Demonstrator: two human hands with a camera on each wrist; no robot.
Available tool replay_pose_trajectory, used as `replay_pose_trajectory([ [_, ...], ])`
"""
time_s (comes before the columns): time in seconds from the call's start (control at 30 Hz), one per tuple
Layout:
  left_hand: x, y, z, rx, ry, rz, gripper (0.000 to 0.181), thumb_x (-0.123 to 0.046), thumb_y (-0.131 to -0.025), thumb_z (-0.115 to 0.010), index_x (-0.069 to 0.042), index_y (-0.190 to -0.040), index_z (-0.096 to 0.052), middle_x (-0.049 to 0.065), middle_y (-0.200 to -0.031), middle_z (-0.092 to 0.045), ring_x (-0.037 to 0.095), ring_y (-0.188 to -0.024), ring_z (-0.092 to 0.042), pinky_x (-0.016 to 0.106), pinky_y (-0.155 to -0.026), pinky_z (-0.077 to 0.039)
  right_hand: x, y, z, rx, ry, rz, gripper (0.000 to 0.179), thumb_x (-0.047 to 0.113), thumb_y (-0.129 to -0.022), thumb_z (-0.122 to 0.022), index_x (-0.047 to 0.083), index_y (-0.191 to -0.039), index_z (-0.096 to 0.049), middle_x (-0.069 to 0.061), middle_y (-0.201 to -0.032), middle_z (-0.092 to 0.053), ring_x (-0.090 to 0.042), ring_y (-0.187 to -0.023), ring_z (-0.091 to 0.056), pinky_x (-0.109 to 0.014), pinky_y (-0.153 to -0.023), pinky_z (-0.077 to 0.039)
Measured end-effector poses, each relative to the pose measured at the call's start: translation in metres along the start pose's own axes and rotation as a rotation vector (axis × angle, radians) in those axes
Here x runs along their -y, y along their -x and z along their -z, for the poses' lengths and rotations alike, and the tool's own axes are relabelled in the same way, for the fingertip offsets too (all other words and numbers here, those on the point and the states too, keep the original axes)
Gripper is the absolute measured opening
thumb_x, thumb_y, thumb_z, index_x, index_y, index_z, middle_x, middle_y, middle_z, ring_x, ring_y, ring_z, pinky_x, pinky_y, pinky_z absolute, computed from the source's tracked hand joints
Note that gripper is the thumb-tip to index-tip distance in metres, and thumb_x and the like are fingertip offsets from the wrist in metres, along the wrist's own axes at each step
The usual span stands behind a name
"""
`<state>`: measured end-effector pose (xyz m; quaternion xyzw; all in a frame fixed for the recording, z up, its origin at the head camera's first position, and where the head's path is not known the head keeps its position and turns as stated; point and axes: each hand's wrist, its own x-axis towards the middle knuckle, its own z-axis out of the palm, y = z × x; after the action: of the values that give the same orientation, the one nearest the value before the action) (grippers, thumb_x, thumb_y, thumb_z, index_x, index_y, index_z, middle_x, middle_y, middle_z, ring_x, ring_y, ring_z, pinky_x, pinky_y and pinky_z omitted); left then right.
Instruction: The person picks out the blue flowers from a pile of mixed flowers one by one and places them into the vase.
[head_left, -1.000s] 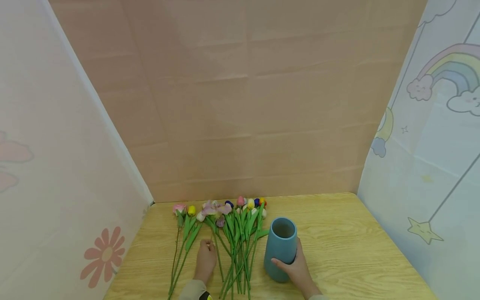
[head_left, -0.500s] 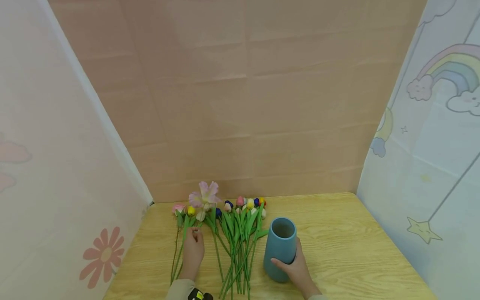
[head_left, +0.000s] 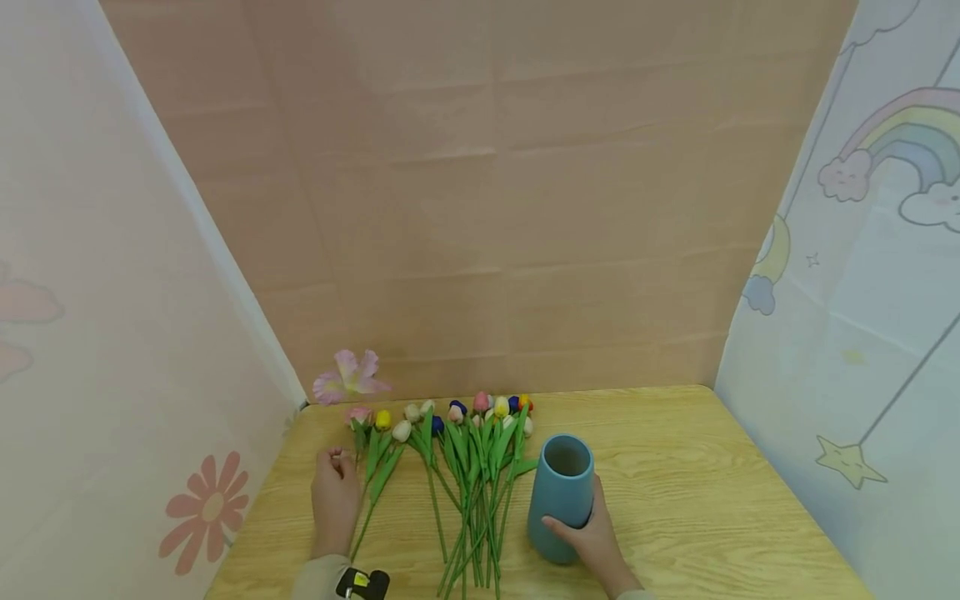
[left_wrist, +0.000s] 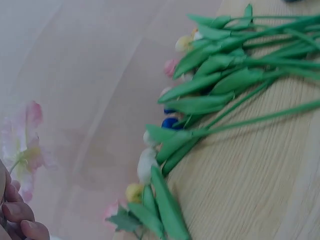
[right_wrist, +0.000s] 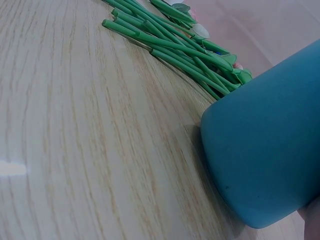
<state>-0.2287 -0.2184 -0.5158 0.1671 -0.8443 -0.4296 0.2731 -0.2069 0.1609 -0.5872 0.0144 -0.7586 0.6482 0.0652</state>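
Observation:
My left hand [head_left: 335, 497], at the left of the table, pinches the stem of a pink-purple artificial lily-like flower [head_left: 348, 377]. Its bloom stands up above the pink rose [head_left: 358, 415] lying there; the left wrist view shows the same bloom [left_wrist: 24, 150] beyond my curled fingers [left_wrist: 20, 212]. With fingers and thumb around its lower side, my right hand [head_left: 592, 537] grips a blue vase [head_left: 561, 508]. The vase is upright on the table, its mouth facing up. In the right wrist view the vase [right_wrist: 265, 135] hides most of that hand.
A bundle of artificial tulips [head_left: 480, 467] in several colours lies left of the vase, stems toward me. A yellow tulip [head_left: 383, 419] and a white tulip [head_left: 402, 431] lie beside the rose. Patterned side panels and a brown back panel surround the wooden table [head_left: 675, 492].
My left hand has lifted the pink-purple flower off the other blooms and carried it left, bloom upward. My right hand and the vase have stayed in place.

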Motion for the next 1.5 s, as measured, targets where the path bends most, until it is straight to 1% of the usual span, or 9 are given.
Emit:
replay_pose_trajectory([
  [0.2,0.014,-0.004,0.01,-0.001,-0.049,0.017,0.023,-0.012,-0.102,-0.038,0.004,-0.112,-0.051,0.018,-0.083,-0.06,0.018,-0.061,-0.049,0.029,-0.052,-0.037,0.0,0.0,-0.001,-0.005,0.005,0.013,0.093,0.011,-0.073,-0.084,0.02,-0.146,-0.026,-0.014,-0.138,-0.044,-0.04,-0.122,-0.047,-0.055,-0.091,-0.042],
  [0.47,0.03,0.0,0.014,0.101,-0.08,0.086,0.024,-0.012,-0.102,-0.036,0.006,-0.111,-0.049,0.017,-0.081,-0.057,0.019,-0.06,-0.048,0.03,-0.051,-0.037,0.0,0.001,-0.001,-0.011,0.022,0.02,0.093,0.012,-0.073,-0.084,0.018,-0.146,-0.027,-0.013,-0.137,-0.044,-0.039,-0.122,-0.047,-0.054,-0.091,-0.043],
  [0.63,0.044,0.002,0.01,0.169,-0.125,0.117,0.025,-0.013,-0.101,-0.036,0.006,-0.112,-0.048,0.012,-0.076,-0.054,0.017,-0.055,-0.045,0.03,-0.048,-0.035,0.0,0.002,-0.001,-0.008,0.012,0.011,0.093,0.012,-0.073,-0.084,0.019,-0.146,-0.027,-0.014,-0.138,-0.044,-0.04,-0.122,-0.046,-0.056,-0.092,-0.042],
  [0.93,0.071,0.009,0.001,0.253,-0.234,0.144,0.027,-0.011,-0.099,-0.038,0.01,-0.112,-0.049,0.013,-0.073,-0.056,0.018,-0.055,-0.049,0.03,-0.047,-0.037,0.002,0.002,-0.001,-0.011,0.028,0.022,0.093,0.013,-0.074,-0.084,0.016,-0.147,-0.025,-0.014,-0.138,-0.044,-0.04,-0.122,-0.046,-0.056,-0.091,-0.043],
  [1.07,0.081,0.013,-0.002,0.311,-0.26,0.172,0.029,-0.012,-0.1,-0.038,0.012,-0.114,-0.046,0.018,-0.077,-0.06,0.02,-0.057,-0.052,0.033,-0.048,-0.04,0.004,0.003,-0.002,-0.009,0.021,0.021,0.093,0.012,-0.074,-0.084,0.017,-0.147,-0.026,-0.013,-0.137,-0.044,-0.039,-0.122,-0.047,-0.054,-0.091,-0.043],
  [1.2,0.089,0.017,-0.005,0.346,-0.288,0.162,0.03,-0.01,-0.099,-0.038,0.014,-0.114,-0.046,0.027,-0.089,-0.064,0.028,-0.068,-0.063,0.039,-0.055,-0.049,0.006,0.004,-0.002,-0.003,0.014,0.018,0.093,0.013,-0.074,-0.083,0.018,-0.147,-0.026,-0.014,-0.138,-0.044,-0.039,-0.122,-0.047,-0.054,-0.091,-0.043],
  [1.3,0.092,0.018,-0.006,0.346,-0.298,0.16,0.028,-0.008,-0.097,-0.041,0.014,-0.112,-0.047,0.03,-0.096,-0.063,0.031,-0.075,-0.065,0.04,-0.059,-0.051,0.005,0.004,-0.002,0.001,0.014,0.017,0.093,0.013,-0.075,-0.083,0.018,-0.147,-0.025,-0.015,-0.139,-0.043,-0.04,-0.123,-0.046,-0.055,-0.091,-0.043],
  [1.37,0.092,0.018,-0.007,0.341,-0.292,0.159,0.028,-0.007,-0.095,-0.044,0.014,-0.113,-0.047,0.03,-0.095,-0.06,0.03,-0.074,-0.063,0.04,-0.057,-0.05,0.004,0.003,-0.001,0.001,0.013,0.016,0.093,0.012,-0.075,-0.083,0.019,-0.147,-0.025,-0.015,-0.139,-0.043,-0.041,-0.123,-0.046,-0.055,-0.092,-0.042],
  [1.5,0.089,0.016,-0.009,0.287,-0.304,0.134,0.029,-0.008,-0.093,-0.05,0.012,-0.114,-0.048,0.029,-0.1,-0.055,0.035,-0.082,-0.059,0.043,-0.063,-0.049,0.002,0.002,-0.001,-0.009,0.005,0.012,0.094,0.012,-0.074,-0.084,0.021,-0.147,-0.026,-0.013,-0.138,-0.044,-0.039,-0.124,-0.046,-0.055,-0.093,-0.041],
])
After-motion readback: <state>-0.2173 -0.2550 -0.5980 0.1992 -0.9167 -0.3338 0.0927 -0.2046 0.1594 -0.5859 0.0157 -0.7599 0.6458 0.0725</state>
